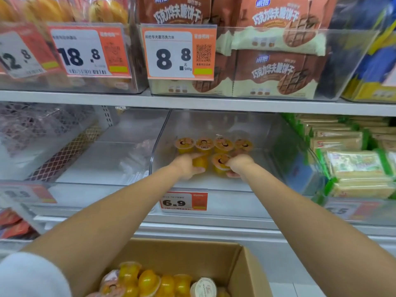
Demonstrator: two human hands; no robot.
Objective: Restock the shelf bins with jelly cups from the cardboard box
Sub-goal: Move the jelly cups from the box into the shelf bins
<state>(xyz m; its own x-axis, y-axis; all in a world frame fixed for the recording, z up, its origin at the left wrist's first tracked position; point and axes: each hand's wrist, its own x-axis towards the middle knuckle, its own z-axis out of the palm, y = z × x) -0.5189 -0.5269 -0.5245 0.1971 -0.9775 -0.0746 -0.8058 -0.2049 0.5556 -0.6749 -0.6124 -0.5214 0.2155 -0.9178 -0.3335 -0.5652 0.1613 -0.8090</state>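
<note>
Both my arms reach into a clear shelf bin on the middle shelf. My left hand grips a yellow jelly cup standing on the bin floor. My right hand holds another jelly cup beside it, fingers curled round its lid and side. Behind them stands a row of several jelly cups with orange printed lids. The cardboard box sits at the bottom of the view, open, with several more yellow jelly cups lying loose inside.
A 6.9 price tag hangs on the bin's front. The clear bin to the left holds little. Green-edged wafer packs fill the bin to the right. The shelf above carries chocolate wafer packs and an 8.8 tag.
</note>
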